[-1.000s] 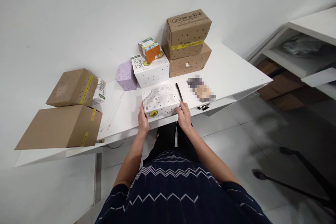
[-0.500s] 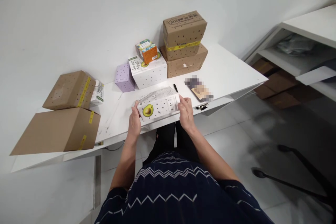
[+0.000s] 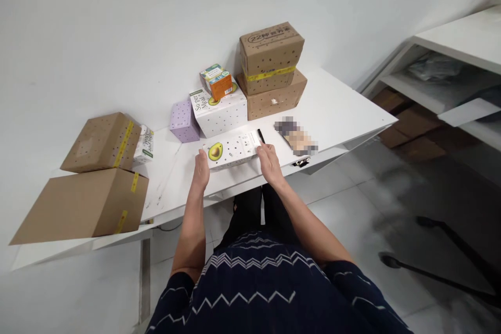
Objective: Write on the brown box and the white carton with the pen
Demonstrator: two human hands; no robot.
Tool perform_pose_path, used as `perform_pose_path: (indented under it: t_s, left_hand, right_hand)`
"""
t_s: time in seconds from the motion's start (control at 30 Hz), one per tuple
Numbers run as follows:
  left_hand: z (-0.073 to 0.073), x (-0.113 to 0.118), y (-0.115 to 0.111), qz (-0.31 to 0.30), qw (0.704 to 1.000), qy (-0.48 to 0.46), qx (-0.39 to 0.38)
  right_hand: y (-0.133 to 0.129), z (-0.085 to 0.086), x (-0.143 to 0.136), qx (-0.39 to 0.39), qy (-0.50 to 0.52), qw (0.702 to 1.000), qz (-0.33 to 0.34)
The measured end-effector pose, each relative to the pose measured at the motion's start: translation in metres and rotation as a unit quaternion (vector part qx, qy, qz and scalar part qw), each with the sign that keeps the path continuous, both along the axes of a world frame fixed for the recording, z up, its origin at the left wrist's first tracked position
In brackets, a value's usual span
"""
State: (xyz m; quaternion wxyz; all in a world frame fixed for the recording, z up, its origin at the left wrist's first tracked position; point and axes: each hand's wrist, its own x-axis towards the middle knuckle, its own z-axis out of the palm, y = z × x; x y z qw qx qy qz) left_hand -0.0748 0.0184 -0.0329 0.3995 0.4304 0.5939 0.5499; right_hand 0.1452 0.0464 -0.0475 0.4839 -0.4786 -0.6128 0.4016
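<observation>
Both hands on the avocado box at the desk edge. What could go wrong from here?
1. The avocado box lies near the table's front edge, held at its ends by the left hand and right hand; a loose hold might let it slide off.
2. The black pen sits right by the box's right end and could get knocked.
3. The small orange box perched on the white box behind may topple if bumped.

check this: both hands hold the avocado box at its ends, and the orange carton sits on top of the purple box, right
Not quite. In the head view the orange carton sits on the white box, not the purple box. Left hand and right hand do hold the avocado box at its ends.
</observation>
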Motion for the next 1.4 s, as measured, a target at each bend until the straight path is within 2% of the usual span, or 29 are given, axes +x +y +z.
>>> perform_pose_path:
  t_s: [0.1, 0.23, 0.33, 0.47, 0.57, 0.67, 0.8, 0.9, 1.07, 1.4]
  left_hand:
    - [-0.012, 0.001, 0.013, -0.048, 0.995, -0.086, -0.008]
    - [-0.034, 0.003, 0.02, -0.059, 0.988, -0.143, 0.012]
    - [-0.051, 0.001, 0.019, -0.045, 0.989, -0.138, 0.014]
    - [-0.064, -0.004, 0.011, -0.063, 0.996, -0.05, 0.023]
    - [-0.062, -0.005, 0.004, -0.08, 0.996, 0.012, 0.046]
    - [-0.053, -0.004, -0.003, -0.075, 0.995, 0.042, 0.053]
    - [-0.04, -0.003, -0.011, -0.053, 0.995, 0.077, 0.033]
    - [-0.036, -0.002, -0.013, -0.048, 0.996, 0.071, 0.013]
    - [-0.039, -0.002, -0.009, -0.055, 0.997, 0.057, -0.008]
    - [-0.046, -0.004, -0.009, -0.011, 0.994, 0.098, -0.037]
  right_hand:
    - [0.008, -0.012, -0.006, 0.002, -0.005, 1.0, -0.001]
    - [0.012, -0.029, -0.012, 0.03, 0.003, 0.999, 0.011]
    - [0.01, -0.039, -0.015, 0.034, 0.017, 0.998, 0.04]
    - [0.008, -0.051, -0.016, 0.019, -0.008, 0.999, 0.029]
    - [0.006, -0.054, -0.013, 0.01, -0.037, 0.999, 0.018]
    - [-0.002, -0.051, -0.009, -0.014, -0.071, 0.997, -0.001]
    - [-0.017, -0.042, -0.004, -0.04, -0.086, 0.995, -0.011]
    - [-0.022, -0.037, -0.002, -0.045, -0.097, 0.994, -0.027]
    - [-0.02, -0.037, -0.001, -0.051, -0.107, 0.993, -0.028]
    - [-0.006, -0.052, -0.006, -0.068, -0.098, 0.991, -0.053]
